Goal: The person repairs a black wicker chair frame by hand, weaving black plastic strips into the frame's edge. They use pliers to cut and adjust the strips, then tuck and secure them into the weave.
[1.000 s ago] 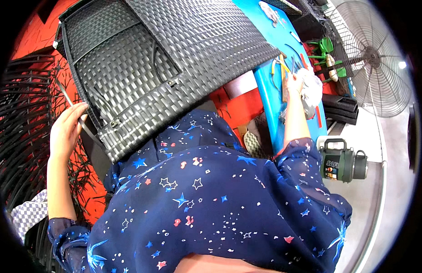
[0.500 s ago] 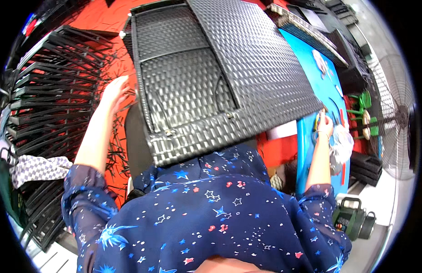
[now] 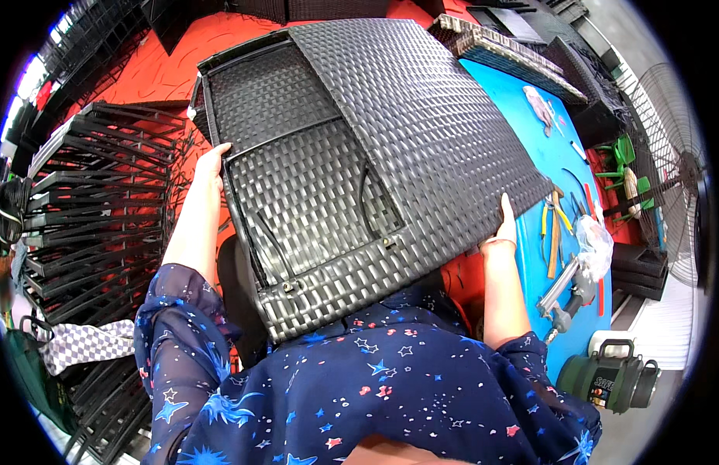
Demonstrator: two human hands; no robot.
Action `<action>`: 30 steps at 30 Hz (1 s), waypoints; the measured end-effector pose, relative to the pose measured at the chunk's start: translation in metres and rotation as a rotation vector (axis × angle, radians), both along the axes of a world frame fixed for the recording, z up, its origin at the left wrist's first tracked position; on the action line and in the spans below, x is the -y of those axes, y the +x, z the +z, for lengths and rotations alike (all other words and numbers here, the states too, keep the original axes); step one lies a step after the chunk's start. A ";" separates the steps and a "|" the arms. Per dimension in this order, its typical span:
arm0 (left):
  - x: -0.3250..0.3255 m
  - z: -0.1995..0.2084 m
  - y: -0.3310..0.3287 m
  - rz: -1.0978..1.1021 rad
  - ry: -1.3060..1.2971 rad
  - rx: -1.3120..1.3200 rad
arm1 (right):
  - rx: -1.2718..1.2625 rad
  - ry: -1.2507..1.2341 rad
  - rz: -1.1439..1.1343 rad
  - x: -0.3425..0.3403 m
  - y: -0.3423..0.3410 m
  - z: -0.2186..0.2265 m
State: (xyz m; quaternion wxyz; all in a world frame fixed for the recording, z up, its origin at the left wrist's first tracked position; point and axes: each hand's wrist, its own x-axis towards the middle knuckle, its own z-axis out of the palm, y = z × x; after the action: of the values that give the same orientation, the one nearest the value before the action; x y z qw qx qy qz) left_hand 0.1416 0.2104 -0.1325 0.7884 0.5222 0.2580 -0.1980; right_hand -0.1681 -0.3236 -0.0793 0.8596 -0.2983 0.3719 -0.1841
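Note:
A large black woven wicker panel (image 3: 452, 139) lies tilted across my lap, with a recessed section on its left side. Inside the recess, loose dark strips curve over the weave. Small metal brackets show along the near border. My left hand (image 3: 211, 167) grips the panel's left edge, thumb on top and fingers partly hidden below. At the near right edge, my right hand (image 3: 500, 232) holds on with its thumb up against the rim; its other fingers are tucked under, out of sight.
To the right, a blue table (image 3: 491, 85) carries yellow-handled pliers (image 3: 545, 221), a hammer (image 3: 555, 232), a power tool (image 3: 562, 310) and a clear plastic bag (image 3: 593, 246). Black metal frames (image 3: 104, 232) are stacked at left. A fan (image 3: 689, 186) and a green machine (image 3: 607, 380) stand right.
My left hand has come onto the panel's left edge. My right hand has left the table's tools for the panel's near right edge. The panel sits lower in view.

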 end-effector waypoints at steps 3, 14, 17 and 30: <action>0.000 -0.011 0.004 0.049 0.045 0.146 | 0.028 -0.012 -0.040 0.005 0.003 0.001; -0.063 0.087 -0.030 0.008 0.584 0.274 | 0.041 0.149 -0.002 -0.003 0.065 -0.011; -0.103 0.122 -0.034 -0.041 0.477 0.217 | -0.061 0.214 0.117 -0.006 0.098 -0.014; -0.210 0.191 -0.107 0.233 0.641 0.079 | -0.343 0.373 0.653 -0.148 0.133 0.035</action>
State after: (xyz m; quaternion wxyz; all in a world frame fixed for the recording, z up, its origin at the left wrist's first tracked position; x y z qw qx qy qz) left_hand 0.0349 0.4209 0.0589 0.6109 0.7177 0.3341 0.0050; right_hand -0.0355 -0.1758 -0.0447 0.8377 -0.2659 0.4225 0.2214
